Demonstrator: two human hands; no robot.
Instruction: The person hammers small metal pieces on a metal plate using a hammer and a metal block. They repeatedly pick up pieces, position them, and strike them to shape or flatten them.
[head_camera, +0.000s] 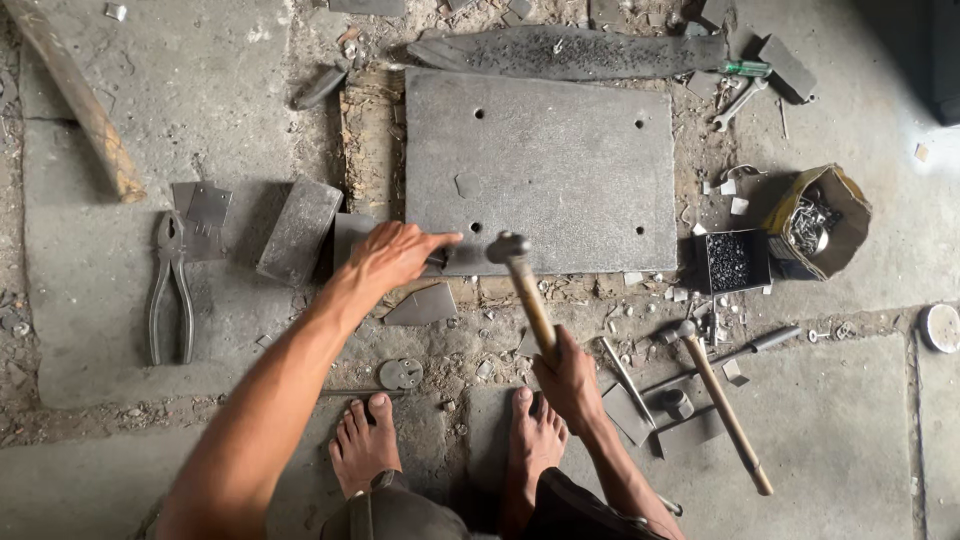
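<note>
At the bottom of the view, two bare feet stood on the cracked concrete floor where the person crouched. The right hand was closed in a full fist around the lower wooden handle of a hammer, whose long axis ran up and slightly leftward from the fist to the steel head, poised just above the near edge of the plate. The left hand lay further forward and to the left, palm down, fingers extended toward the right and pressed together on a small dark workpiece at the plate's near-left edge; the piece was mostly hidden beneath the fingertips, so the grip could not be told beyond flat pressure. The hammer head stood just beside those fingertips, to their right, with a narrow gap between. The left hand was the nearer of the two to the workpiece.

Beyond lay the grey steel plate with four drilled holes, flat on the floor. To the left were pliers and a flat metal block. To the right were a second hammer, a small black box of fasteners, and an open carton of metal parts. At the far edge lay a long dark strip, a spanner and a wooden pole.
</note>
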